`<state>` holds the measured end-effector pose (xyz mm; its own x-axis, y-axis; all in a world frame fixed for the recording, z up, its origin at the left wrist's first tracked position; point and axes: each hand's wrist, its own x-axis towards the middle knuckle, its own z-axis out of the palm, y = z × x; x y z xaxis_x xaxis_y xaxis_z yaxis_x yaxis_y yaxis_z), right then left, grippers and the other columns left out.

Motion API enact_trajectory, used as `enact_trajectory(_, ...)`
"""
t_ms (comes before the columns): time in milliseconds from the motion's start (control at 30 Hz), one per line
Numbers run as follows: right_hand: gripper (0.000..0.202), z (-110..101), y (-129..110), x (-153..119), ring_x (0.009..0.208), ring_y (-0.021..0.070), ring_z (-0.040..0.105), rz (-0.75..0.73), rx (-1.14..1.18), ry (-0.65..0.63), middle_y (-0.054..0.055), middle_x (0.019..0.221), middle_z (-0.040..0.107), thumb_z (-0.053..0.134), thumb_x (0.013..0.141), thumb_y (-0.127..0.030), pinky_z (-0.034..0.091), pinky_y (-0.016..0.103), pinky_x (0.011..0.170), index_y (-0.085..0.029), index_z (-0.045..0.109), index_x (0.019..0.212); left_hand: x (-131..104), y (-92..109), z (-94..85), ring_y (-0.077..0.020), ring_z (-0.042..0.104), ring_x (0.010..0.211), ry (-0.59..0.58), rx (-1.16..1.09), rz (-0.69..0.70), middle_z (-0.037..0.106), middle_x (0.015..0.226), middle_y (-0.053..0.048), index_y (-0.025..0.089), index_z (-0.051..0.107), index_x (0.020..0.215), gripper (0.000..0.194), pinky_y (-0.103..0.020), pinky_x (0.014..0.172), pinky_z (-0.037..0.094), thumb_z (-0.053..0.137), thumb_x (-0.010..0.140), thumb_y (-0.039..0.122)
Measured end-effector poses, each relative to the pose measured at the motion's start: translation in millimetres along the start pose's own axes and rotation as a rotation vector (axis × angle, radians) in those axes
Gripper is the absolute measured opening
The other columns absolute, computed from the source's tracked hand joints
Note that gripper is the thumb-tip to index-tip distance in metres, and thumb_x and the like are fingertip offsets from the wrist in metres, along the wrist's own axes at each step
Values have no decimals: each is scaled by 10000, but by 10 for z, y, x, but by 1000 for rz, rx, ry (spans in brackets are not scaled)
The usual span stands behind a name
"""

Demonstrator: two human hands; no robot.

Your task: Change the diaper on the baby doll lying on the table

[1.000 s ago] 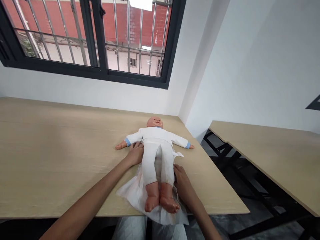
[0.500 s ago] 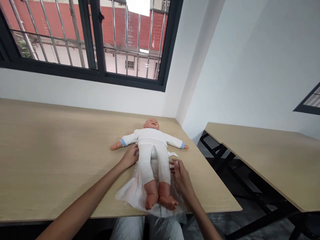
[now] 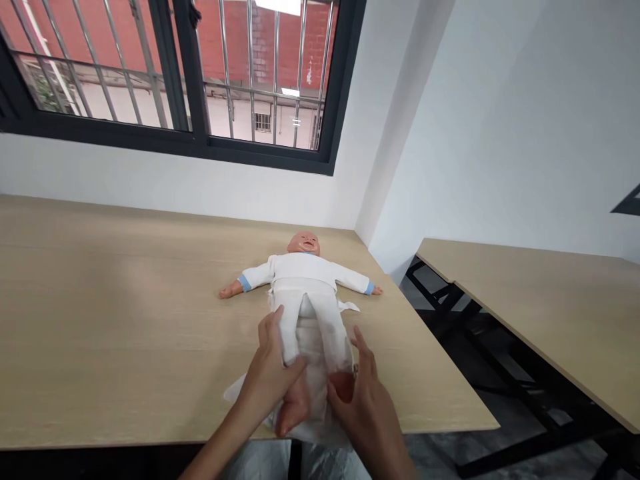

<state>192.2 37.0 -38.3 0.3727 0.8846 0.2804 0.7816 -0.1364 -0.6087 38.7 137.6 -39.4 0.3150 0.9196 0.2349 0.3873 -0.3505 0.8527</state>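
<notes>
A baby doll (image 3: 306,270) in white clothes with blue cuffs lies on its back on the wooden table, arms spread, feet toward me. My left hand (image 3: 273,370) is around the lower leg on the left, its thumb across the front of the trouser end. At the other ankle, my right hand (image 3: 367,393) has its thumb over the front and its fingers along the outer side, covering most of that foot. Beneath the legs lies a white, thin cloth or sheet (image 3: 314,347), partly hidden by my hands and reaching the table's front edge.
The wooden table (image 3: 125,320) stretches far to the left and ends at a slanted right edge. A second table (image 3: 540,300) on black legs stands to the right across a gap. Behind are a white wall and a barred window (image 3: 265,80).
Both hands have moved from beside the doll's hips and thighs down to its lower legs and closed around them. The legs have spread somewhat, and the sheet's left part is drawn in.
</notes>
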Motion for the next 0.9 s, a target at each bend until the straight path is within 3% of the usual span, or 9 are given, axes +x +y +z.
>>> enact_trajectory(100,804,-166,107,87,779,182,665,59,-87,4,66,1316,505,500,794,-282,530,313,643,-275,70,1474,65,-51,-192,-248,262,1384,-47,-24,44,282,1409,-96,236,306,1400,724,-462,1165,253,512,710,161)
enact_trajectory(233,691,-340,223,213,816,222,661,28,-248,13,69,1261,544,483,827,-315,491,313,613,-258,192,1451,175,-90,-519,-229,313,1362,-135,19,79,368,1363,-62,273,454,1330,616,-454,1168,255,486,728,150)
enact_trajectory(333,672,-359,264,268,851,238,644,-40,-303,14,96,1195,571,461,862,-324,489,332,658,-215,186,1465,208,-93,-614,-236,357,1346,-179,108,101,384,1376,-47,296,521,1285,616,-455,1145,303,468,703,98)
enact_trajectory(433,689,-302,291,274,1013,289,584,-125,-330,49,115,1144,587,504,864,-349,479,417,841,-182,212,1466,154,-86,-547,-277,318,1370,-143,288,150,358,1432,-61,298,573,1244,550,-484,1118,333,478,739,101)
enact_trajectory(533,693,-229,312,238,1066,302,552,-124,-289,37,118,1121,589,525,862,-391,457,453,911,-174,241,1456,-13,-36,-419,-349,193,1420,-97,499,245,327,1496,-69,306,595,1223,410,-624,1118,220,522,826,231)
enact_trajectory(633,700,-205,308,204,1009,256,597,-64,-165,3,123,1201,550,460,890,-408,495,402,859,-181,158,1479,-231,56,-316,-367,139,1436,-291,561,440,342,1506,-49,344,507,1303,585,-715,1104,27,659,757,490)
enact_trajectory(700,720,-241,292,220,946,230,627,-27,-122,-7,123,1233,534,436,891,-410,511,363,790,-188,105,1490,-346,108,-254,-364,174,1430,-422,566,510,399,1473,-64,311,506,1301,687,-699,1121,18,726,682,510)
enact_trajectory(800,742,-364,279,327,852,205,645,11,-143,-15,107,1157,580,448,874,-404,496,318,705,-183,103,1493,-432,139,-145,-341,356,1358,-485,576,465,557,1327,-93,239,617,1142,468,-617,1165,134,715,701,361)
enact_trajectory(900,723,-510,307,482,831,202,635,19,-216,-17,104,1104,598,490,850,-435,468,299,684,-162,219,1461,-450,146,-50,-317,479,1262,-502,592,441,617,1230,-94,224,646,1045,346,-571,1168,198,687,709,290)
